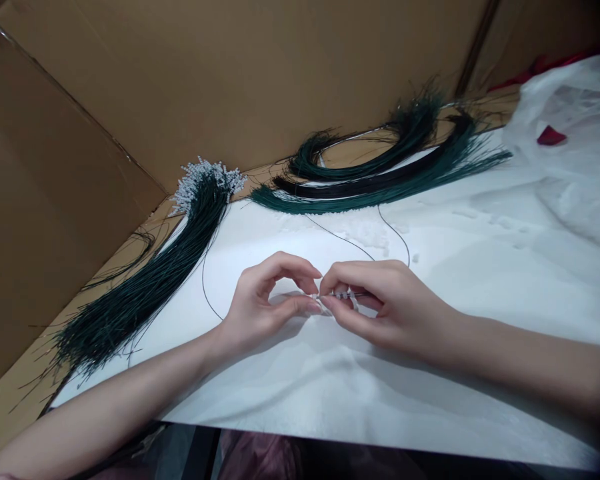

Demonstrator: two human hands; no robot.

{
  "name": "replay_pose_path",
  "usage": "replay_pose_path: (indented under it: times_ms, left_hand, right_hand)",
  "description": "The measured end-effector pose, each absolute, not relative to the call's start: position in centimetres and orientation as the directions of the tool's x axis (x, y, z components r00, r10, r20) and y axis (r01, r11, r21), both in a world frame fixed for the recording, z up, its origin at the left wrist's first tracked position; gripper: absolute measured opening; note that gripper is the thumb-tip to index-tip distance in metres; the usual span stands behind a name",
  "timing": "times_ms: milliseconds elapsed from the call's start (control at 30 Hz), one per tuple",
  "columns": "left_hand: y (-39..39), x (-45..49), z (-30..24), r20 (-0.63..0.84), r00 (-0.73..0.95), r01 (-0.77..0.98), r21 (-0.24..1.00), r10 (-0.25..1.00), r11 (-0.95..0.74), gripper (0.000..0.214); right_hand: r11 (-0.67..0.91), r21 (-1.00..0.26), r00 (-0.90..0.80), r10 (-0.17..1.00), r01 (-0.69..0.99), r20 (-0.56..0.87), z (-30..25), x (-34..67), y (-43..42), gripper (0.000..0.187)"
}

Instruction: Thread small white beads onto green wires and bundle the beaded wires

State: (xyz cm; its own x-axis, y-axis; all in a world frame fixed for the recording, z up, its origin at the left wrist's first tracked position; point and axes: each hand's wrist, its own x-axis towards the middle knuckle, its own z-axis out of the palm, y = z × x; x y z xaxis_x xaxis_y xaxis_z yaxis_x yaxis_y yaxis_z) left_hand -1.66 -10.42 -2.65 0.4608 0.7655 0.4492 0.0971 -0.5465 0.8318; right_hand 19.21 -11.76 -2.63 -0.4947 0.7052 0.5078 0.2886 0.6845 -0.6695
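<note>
My left hand [267, 300] and my right hand [380, 303] meet fingertip to fingertip over a white sheet [430, 320]. Both pinch at the same spot, where small clear beads [343, 293] sit on a thin dark wire [340, 237]. The wire loops away from my right hand toward the back, and another thin strand curves off to the left of my left hand. What exactly each fingertip grips is too small to tell apart.
A bundle of dark green wires with white beaded tips [180, 247] lies at the left. Curved bundles of plain dark green wires [380, 173] lie at the back. Loose clear beads [375, 237] are scattered mid-sheet. Cardboard walls [180, 80] enclose the back and left. A white plastic bag [570, 113] is right.
</note>
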Motion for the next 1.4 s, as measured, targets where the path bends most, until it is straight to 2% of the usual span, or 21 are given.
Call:
replay_pose_path:
  times_ms: [767, 1133, 1400]
  left_hand:
    - [-10.56, -1.55, -2.59, 0.427, 0.476, 0.098, 0.843, 0.769, -0.528, 0.038]
    - [-10.52, -1.56, -2.54, 0.430, 0.472, 0.119, 0.833, 0.769, -0.539, 0.035]
    - [-10.49, -1.56, -2.45, 0.408, 0.482, 0.141, 0.837, 0.775, -0.528, 0.037]
  right_hand:
    - [0.711, -0.658, -0.500, 0.675, 0.247, 0.542, -2.75, 19.19, -11.86, 0.010]
    - [0.667, -0.669, -0.472, 0.730, 0.329, 0.494, -2.35, 19.21, -11.92, 0.007]
    - [0.689, -0.653, -0.480, 0.709, 0.314, 0.516, -2.51, 19.31, -11.82, 0.012]
